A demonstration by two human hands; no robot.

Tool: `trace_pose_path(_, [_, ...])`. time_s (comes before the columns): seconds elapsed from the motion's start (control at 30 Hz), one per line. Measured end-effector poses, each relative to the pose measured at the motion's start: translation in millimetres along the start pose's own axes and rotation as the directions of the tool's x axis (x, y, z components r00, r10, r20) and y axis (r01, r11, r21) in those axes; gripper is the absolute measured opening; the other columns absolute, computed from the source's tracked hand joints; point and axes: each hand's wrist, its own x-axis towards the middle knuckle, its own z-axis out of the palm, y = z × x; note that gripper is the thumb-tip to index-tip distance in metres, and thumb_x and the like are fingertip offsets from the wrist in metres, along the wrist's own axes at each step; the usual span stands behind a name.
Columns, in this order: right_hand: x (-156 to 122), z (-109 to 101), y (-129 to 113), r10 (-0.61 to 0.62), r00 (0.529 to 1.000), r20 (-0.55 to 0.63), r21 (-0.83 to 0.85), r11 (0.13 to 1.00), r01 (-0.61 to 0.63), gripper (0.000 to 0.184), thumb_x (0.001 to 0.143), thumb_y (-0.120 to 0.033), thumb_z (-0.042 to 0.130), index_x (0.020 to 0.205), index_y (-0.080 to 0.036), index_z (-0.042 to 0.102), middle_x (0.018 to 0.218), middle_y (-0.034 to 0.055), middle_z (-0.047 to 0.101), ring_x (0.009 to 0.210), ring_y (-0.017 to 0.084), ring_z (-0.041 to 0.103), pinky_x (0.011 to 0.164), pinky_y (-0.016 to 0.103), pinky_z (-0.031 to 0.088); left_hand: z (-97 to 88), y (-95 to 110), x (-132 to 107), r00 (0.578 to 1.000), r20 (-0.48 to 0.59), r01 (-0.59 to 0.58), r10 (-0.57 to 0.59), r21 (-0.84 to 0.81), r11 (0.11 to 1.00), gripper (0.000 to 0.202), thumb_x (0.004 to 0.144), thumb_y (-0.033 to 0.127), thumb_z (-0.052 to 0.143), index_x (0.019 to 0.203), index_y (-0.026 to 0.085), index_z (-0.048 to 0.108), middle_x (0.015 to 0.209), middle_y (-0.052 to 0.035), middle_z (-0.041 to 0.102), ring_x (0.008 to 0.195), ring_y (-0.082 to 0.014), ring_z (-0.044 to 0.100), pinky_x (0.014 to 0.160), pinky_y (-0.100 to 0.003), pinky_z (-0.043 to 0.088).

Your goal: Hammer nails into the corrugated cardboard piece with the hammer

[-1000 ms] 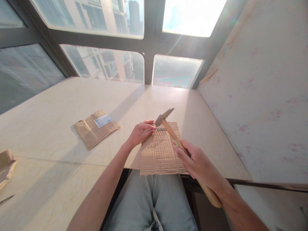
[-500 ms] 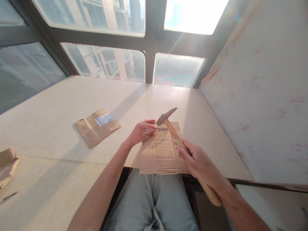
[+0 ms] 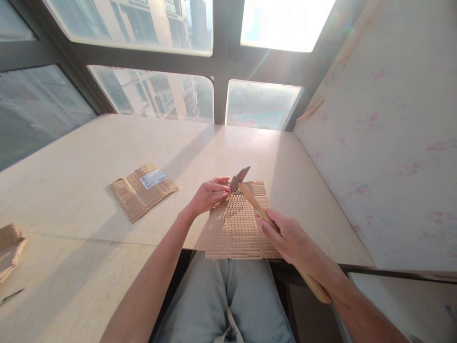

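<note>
A corrugated cardboard sheet [image 3: 246,238], punched with rows of small holes, lies at the table's front edge, slightly overhanging it. Dark, thin nail-like pieces stand in a row near its far end. My right hand [image 3: 282,233] is closed around the wooden handle of a hammer [image 3: 254,202]. The hammer's metal head is right at the fingertips of my left hand [image 3: 210,195]. That hand rests at the sheet's far left part, thumb and forefinger pinched together; what is between them is too small and covered to make out.
Another cardboard piece [image 3: 143,190] with a white label lies to the left on the table [image 3: 89,200]. At the far left are a cardboard box [image 3: 10,247] and a thin dark pointed object [image 3: 12,295]. Windows stand behind; a flowered wall [image 3: 385,152] is on the right.
The hammer's head has come down and slightly left, onto the spot by my left fingertips. My right hand moved a little left with it. The left hand stays at the same place.
</note>
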Motion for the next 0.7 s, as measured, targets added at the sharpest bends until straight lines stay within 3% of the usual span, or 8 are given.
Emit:
trace_pose_path(0.23, [1,2,4,-0.068,0.998,-0.019,-0.064,0.996,0.067,0.023,0.095,-0.033,0.041,0.08,-0.02,0.054,0.067,-0.0003,0.059,0.059,0.015,0.053,0.055,0.026,0.036,-0.1,1,0,1.0,-0.007,-0.001,0.0,-0.026,1.0,0.018,0.076,0.035,0.071,0.085,0.021,0.079,0.127,-0.0128,0.063,0.116,-0.0257,0.06,0.1,-0.042,0.048])
trace_pose_path(0.33, [2,1,2,-0.036,0.999,0.006,-0.069,0.997,0.036,0.023,0.094,-0.033,0.042,0.078,-0.02,0.053,0.065,-0.0007,0.057,0.058,0.015,0.052,0.051,0.025,0.034,-0.1,1,1,1.0,-0.009,0.006,-0.006,-0.031,0.999,0.018,0.075,0.035,0.072,0.084,0.021,0.079,0.127,-0.0129,0.063,0.116,-0.0259,0.06,0.099,-0.043,0.049])
trace_pose_path(0.7, [-11,0,5,0.004,0.999,-0.052,0.161,0.987,0.004,0.023,0.094,-0.039,0.045,0.086,-0.02,0.057,0.048,-0.0069,0.043,0.038,0.01,0.04,0.036,0.021,0.027,-0.8,9,-5,0.998,-0.033,0.046,-0.048,-0.056,0.997,0.02,0.075,0.039,0.073,0.085,0.022,0.078,0.134,-0.0119,0.06,0.126,-0.0288,0.054,0.108,-0.048,0.041])
